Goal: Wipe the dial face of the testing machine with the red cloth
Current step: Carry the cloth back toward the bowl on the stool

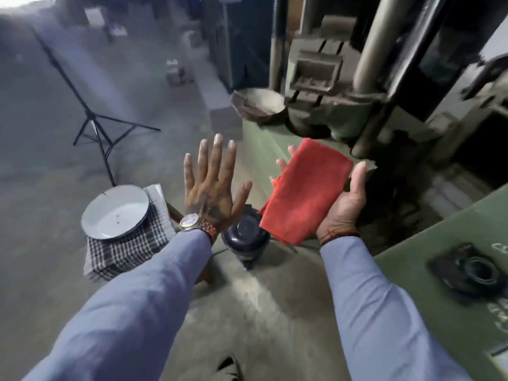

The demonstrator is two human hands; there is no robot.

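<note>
Here, red cloth (305, 191) flat across the upturned right hand (342, 209).

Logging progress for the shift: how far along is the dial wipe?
Done: the folded red cloth is picked up. In hand: it lies on the upturned right hand; the left hand is spread, empty. Left: all the wiping; no dial face is in view.
</note>
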